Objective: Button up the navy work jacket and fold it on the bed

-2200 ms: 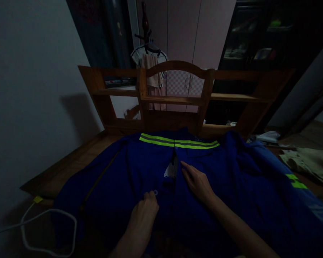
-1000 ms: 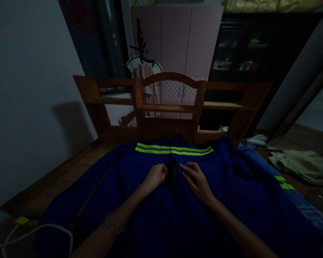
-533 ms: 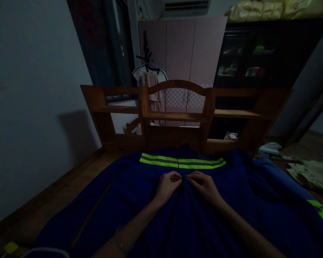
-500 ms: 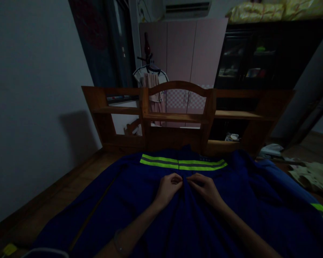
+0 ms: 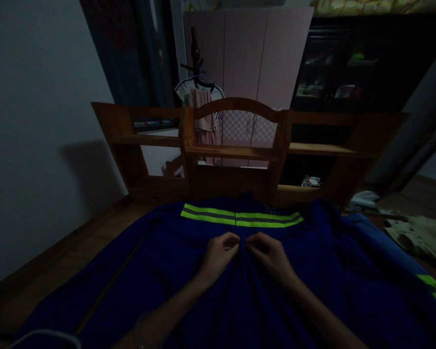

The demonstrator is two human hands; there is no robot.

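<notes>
The blue jacket (image 5: 160,257) lies spread flat, front up, with its yellow stripe (image 5: 240,219) at the far end. Just below that stripe the left hand (image 5: 218,252) and right hand (image 5: 269,253) meet. Each grip is pinched shut on a front edge, seemingly to join the two. Darkness hides the fastener itself.

light: dim, underexposed | shadow: headboard (image 5: 236,145) casts a soft one leftward onto the wall (image 5: 39,121) | brightest: yellow-green stripes (image 5: 240,218) on the jacket (image 5: 167,271) (its blue nearly black) | edges: wide-angle bending, dark corners | focus: soft, grainy
</notes>
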